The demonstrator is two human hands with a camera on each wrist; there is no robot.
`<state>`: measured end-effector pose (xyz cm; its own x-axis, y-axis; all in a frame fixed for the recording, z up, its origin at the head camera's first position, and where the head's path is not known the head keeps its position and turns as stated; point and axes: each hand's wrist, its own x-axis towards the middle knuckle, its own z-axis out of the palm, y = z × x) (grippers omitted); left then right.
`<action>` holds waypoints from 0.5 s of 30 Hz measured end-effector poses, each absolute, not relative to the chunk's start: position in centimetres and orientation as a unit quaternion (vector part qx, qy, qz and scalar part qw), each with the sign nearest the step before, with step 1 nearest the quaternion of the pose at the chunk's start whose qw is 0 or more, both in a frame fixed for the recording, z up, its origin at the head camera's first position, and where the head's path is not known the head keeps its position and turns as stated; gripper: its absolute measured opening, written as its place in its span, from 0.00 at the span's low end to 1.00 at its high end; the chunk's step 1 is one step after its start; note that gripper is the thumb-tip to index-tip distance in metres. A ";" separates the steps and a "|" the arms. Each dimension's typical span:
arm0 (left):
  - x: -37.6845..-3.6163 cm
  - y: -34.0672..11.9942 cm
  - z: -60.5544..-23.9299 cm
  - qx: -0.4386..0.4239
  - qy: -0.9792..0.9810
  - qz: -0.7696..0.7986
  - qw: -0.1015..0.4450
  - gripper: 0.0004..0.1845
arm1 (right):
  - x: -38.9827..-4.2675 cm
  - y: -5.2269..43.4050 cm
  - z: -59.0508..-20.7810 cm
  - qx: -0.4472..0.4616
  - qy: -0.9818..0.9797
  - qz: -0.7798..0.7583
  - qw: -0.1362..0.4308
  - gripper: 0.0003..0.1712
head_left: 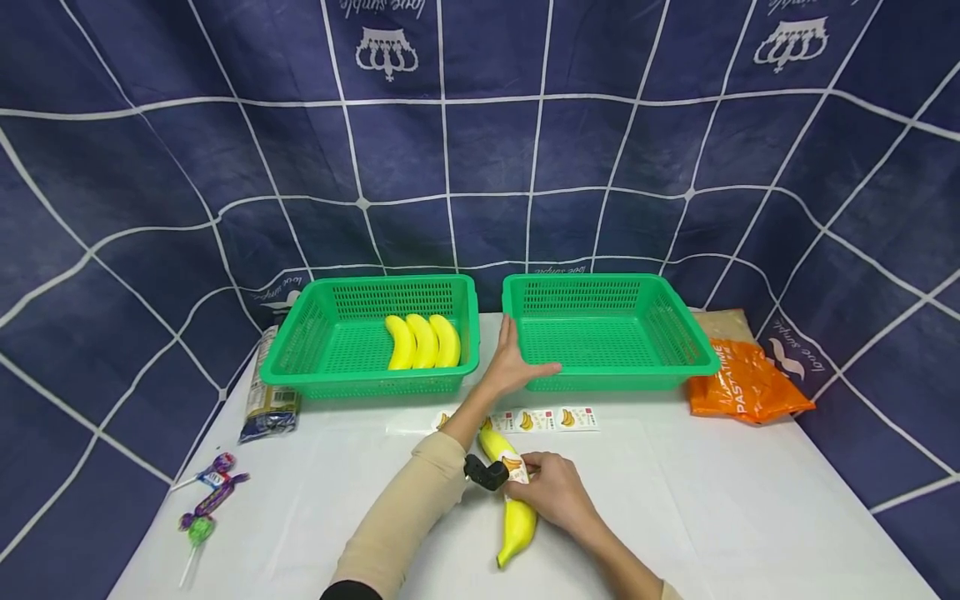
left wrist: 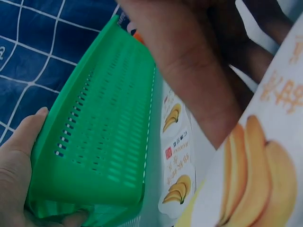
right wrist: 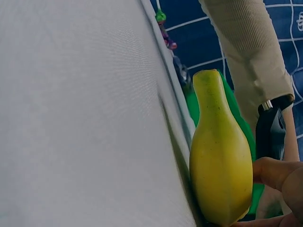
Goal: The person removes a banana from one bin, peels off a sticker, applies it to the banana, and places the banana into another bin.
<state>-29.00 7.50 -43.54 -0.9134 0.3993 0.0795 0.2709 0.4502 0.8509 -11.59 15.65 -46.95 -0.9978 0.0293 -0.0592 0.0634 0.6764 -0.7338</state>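
My left hand [head_left: 512, 363] is at the left end of the right green basket [head_left: 615, 382], fingers straight along that end and thumb stretched toward the front rim. In the left wrist view its fingers [left wrist: 21, 151] touch the basket's edge. Below it, on the white table, my right hand [head_left: 558, 492] holds a yellow banana [head_left: 517, 529] from the right side. A white label [head_left: 513, 465] printed with bananas lies across the banana, beside the right fingertips. The right wrist view shows the banana's end [right wrist: 220, 151] close up, fingers against its side. My left forearm passes over the table left of the banana.
Three bananas [head_left: 423, 342] lie in the left green basket [head_left: 360, 387]. A strip of banana labels [head_left: 543, 419] lies before the baskets. An orange pasta bag [head_left: 750, 383] stands right, a dark packaged bag [head_left: 272, 408] left. Wrapped candies [head_left: 213, 496] and a green lollipop [head_left: 200, 531] lie front left.
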 end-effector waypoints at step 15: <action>-28.5 8.1 -43.5 0.180 0.848 0.495 0.058 0.67 | -11.3 17.9 -45.0 0.058 0.913 -0.402 0.043 0.28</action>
<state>-28.54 8.11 -43.54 -0.9283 0.3629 0.0805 0.2483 0.4442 0.8608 -11.29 17.92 -45.02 -0.9897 0.0705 -0.1248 0.1396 0.6707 -0.7284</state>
